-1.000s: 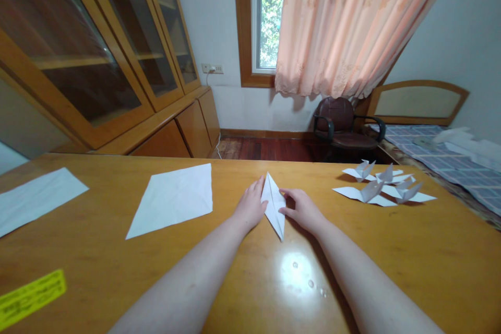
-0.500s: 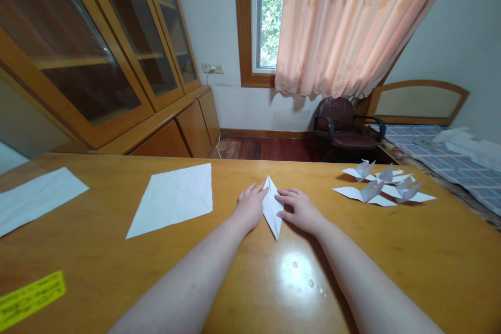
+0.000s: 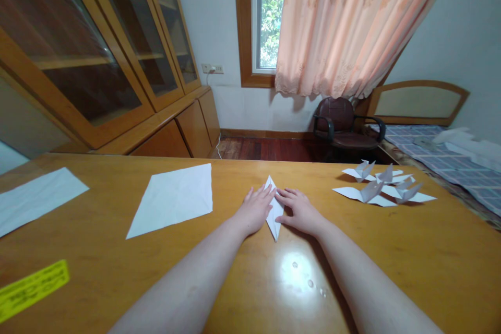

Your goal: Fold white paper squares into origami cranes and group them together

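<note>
A small folded white paper piece, a narrow kite shape, lies flat on the wooden table in front of me. My left hand rests on its left half with fingers stretched out flat. My right hand presses on its right side, fingers extended and close together. Both hands cover much of the paper; only its far tip and near tip show. Neither hand lifts it.
A flat white sheet lies to the left, another sheet at the far left edge. Several finished folded paper figures sit at the right. A yellow label is near the front left. Beyond the table stand a dark chair and wooden cabinets.
Both hands have slid inward over the folded paper, which now lies flatter and narrower between them; my left fingers reach further across it.
</note>
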The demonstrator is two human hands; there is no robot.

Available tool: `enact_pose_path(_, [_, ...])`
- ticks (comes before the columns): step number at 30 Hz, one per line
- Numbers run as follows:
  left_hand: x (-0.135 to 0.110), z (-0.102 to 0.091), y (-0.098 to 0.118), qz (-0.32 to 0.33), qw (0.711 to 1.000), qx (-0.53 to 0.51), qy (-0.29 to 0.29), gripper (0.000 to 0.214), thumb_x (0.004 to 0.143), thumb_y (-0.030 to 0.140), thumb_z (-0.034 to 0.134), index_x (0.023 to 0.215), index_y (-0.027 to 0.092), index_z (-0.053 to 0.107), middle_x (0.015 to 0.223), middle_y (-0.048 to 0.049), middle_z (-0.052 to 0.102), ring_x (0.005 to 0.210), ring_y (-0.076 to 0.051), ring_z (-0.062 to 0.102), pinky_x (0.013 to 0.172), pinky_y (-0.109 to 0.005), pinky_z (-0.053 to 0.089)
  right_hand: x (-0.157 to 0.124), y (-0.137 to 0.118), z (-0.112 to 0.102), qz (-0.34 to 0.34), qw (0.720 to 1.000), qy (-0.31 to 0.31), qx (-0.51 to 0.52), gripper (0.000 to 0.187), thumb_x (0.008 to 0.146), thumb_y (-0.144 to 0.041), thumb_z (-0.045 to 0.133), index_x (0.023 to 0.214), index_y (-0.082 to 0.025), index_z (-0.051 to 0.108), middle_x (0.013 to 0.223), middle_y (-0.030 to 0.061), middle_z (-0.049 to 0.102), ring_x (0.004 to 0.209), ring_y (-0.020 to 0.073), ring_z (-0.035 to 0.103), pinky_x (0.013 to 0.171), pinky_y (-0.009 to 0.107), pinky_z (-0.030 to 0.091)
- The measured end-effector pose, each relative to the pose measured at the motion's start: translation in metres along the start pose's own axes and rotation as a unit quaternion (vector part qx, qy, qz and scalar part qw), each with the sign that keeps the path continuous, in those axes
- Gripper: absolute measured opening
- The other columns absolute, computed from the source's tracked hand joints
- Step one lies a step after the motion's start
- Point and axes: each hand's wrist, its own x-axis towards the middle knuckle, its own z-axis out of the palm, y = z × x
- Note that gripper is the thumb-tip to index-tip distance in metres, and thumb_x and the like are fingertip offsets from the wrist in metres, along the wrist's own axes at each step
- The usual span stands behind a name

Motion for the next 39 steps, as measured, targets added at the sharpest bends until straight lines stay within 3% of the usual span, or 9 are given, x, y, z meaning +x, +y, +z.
enact_pose_path(4, [-0.0020, -0.0025, 0.0017, -0.001, 1.000, 0.011, -0.014, 0.052, 0.090, 0.029, 0.031, 0.141, 0.022, 0.026, 0.149, -0.0011, 0.026, 0.138, -0.020, 0.019, 0.112, -0.049, 0.013, -0.0004, -0.0020, -0.0009, -0.005, 1.000, -0.006, -0.003, 0.086, 0.066, -0.062, 0.062, 0.139, -0.026, 0.034, 0.145, 0.0078, 0.034, 0.132, 0.0323, 0.027, 0.108, 0.052, 0.014])
enact_pose_path(16, [-0.0045, -0.0002, 0.0043, -0.017, 0.998, 0.050, -0.026, 0.057, 0.090, 0.035, 0.030, 0.144, 0.022, 0.019, 0.151, -0.0010, 0.017, 0.139, -0.024, 0.012, 0.111, -0.053, 0.011, -0.0029, -0.0034, 0.0011, -0.024, 0.999, -0.026, -0.007, 0.117, 0.050, -0.069, 0.068, 0.144, -0.022, 0.018, 0.149, 0.0132, 0.022, 0.137, 0.0345, 0.015, 0.109, 0.056, 0.003])
enact_pose_path(22, [-0.0049, 0.0010, 0.0054, -0.028, 0.998, 0.053, -0.020, 0.056, 0.090, 0.036, 0.032, 0.143, 0.023, 0.021, 0.151, -0.0049, 0.016, 0.139, -0.025, 0.012, 0.110, -0.053, 0.011, -0.0017, -0.0044, -0.0004, -0.002, 1.000, -0.021, 0.010, 0.087, 0.071, -0.066, 0.053, 0.142, -0.024, 0.026, 0.147, 0.0108, 0.027, 0.136, 0.0305, 0.019, 0.109, 0.055, 0.007])
enact_pose_path(26, [-0.0045, 0.0019, 0.0061, -0.057, 0.997, 0.048, 0.005, 0.059, 0.088, 0.041, 0.038, 0.142, 0.021, 0.024, 0.150, -0.0122, 0.018, 0.138, -0.028, 0.014, 0.110, -0.051, 0.011, -0.0002, -0.0034, 0.0021, 0.006, 1.000, -0.012, 0.009, 0.089, 0.067, -0.062, 0.062, 0.140, -0.024, 0.030, 0.146, 0.0109, 0.029, 0.136, 0.0302, 0.021, 0.110, 0.053, 0.008])
enact_pose_path(30, [-0.0030, 0.0006, 0.0041, -0.065, 0.997, 0.034, 0.016, 0.063, 0.086, 0.043, 0.041, 0.142, 0.019, 0.023, 0.149, -0.0120, 0.023, 0.137, -0.027, 0.018, 0.110, -0.049, 0.012, 0.0000, -0.0033, 0.0025, 0.011, 1.000, -0.002, 0.017, 0.086, 0.064, -0.060, 0.065, 0.138, -0.026, 0.036, 0.145, 0.0107, 0.032, 0.135, 0.0297, 0.023, 0.109, 0.053, 0.010])
enact_pose_path(34, [-0.0017, -0.0019, 0.0022, -0.068, 0.997, 0.022, 0.028, 0.058, 0.087, 0.042, 0.039, 0.139, 0.018, 0.029, 0.147, -0.0109, 0.029, 0.135, -0.027, 0.023, 0.110, -0.048, 0.015, -0.0008, -0.0043, 0.0010, -0.002, 1.000, -0.003, 0.009, 0.067, 0.068, -0.060, 0.063, 0.127, -0.034, 0.049, 0.145, 0.0087, 0.033, 0.135, 0.0308, 0.024, 0.108, 0.055, 0.011])
enact_pose_path(39, [-0.0019, -0.0068, 0.0020, -0.067, 0.996, 0.003, 0.066, 0.044, 0.088, 0.035, 0.040, 0.129, 0.021, 0.044, 0.134, -0.0082, 0.047, 0.125, -0.025, 0.038, 0.108, -0.045, 0.021, -0.0007, -0.0041, 0.0011, 0.010, 1.000, 0.017, 0.020, 0.047, 0.078, -0.056, 0.055, 0.120, -0.033, 0.057, 0.141, 0.0076, 0.039, 0.133, 0.0292, 0.028, 0.107, 0.053, 0.014])
